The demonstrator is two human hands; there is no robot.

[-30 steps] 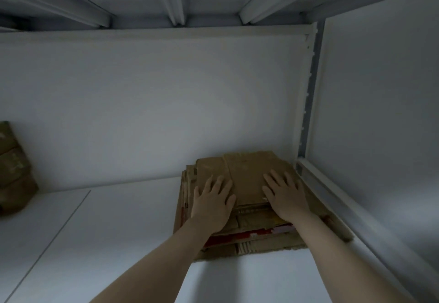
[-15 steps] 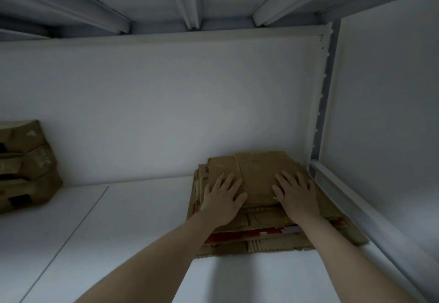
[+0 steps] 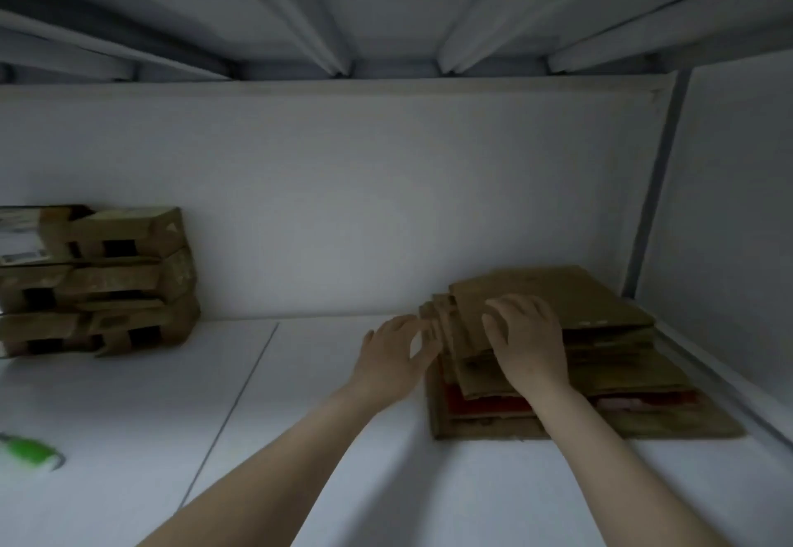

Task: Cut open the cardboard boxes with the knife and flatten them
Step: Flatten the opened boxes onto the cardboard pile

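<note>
A pile of flattened brown cardboard (image 3: 600, 310) lies in the back right corner of the white shelf, with a red sheet showing near its bottom. My right hand (image 3: 525, 338) rests flat on the pile's left part, fingers spread. At the pile's left edge, my left hand (image 3: 392, 357) is off the top, fingers relaxed and just touching the cardboard edges. Three unflattened cardboard boxes (image 3: 98, 280) are stacked at the back left. A green-handled knife (image 3: 28, 452) lies on the shelf at the far left, blurred.
The white shelf surface (image 3: 300, 417) stretches between the box stack and the pile, with a thin seam line running across it. A white back wall, a right side wall with a grey metal upright (image 3: 652, 186), and a low shelf underside above enclose the space.
The view has swung left, bringing the box stack and knife into sight. My left hand slid off the pile's top to its left edge. My right hand moved left along the top sheet.
</note>
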